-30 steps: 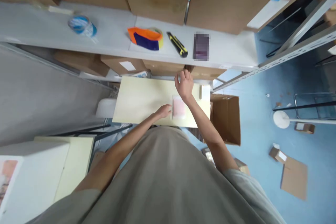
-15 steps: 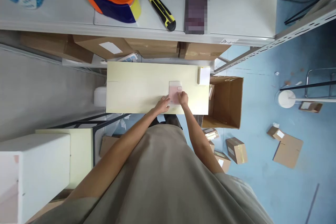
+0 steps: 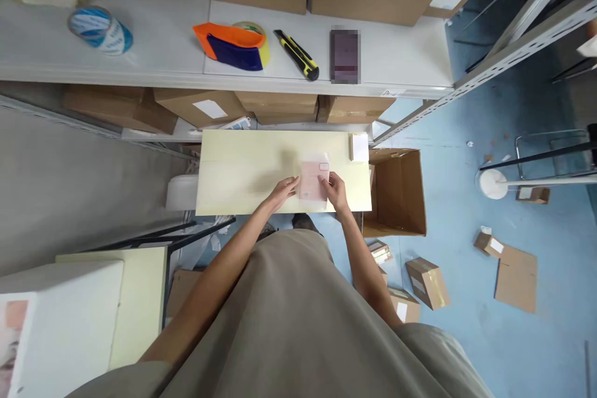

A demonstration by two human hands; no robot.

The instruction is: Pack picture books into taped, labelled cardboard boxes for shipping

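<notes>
A flat pink item in a clear plastic sleeve (image 3: 311,181), with a small rounded outline in its upper right corner, is raised slightly above the pale yellow table (image 3: 233,161). My right hand (image 3: 336,193) grips its right edge, the thumb on top and the other fingers partly hidden. Just off the left edge is my left hand (image 3: 282,193), its fingers stretched out and holding nothing. A white stack (image 3: 359,147) lies at the table's far right corner.
An open cardboard box (image 3: 398,193) adjoins the table's right end. On the shelf ahead lie a tape dispenser (image 3: 233,48), a box cutter (image 3: 296,55), a blue tape roll (image 3: 100,31) and a dark pixelated rectangle (image 3: 345,56). Cartons (image 3: 428,283) stand on the floor.
The pink item has come up off the table in my right hand. My left hand has moved off its edge to the left. The view has tilted up, showing more of the shelf.
</notes>
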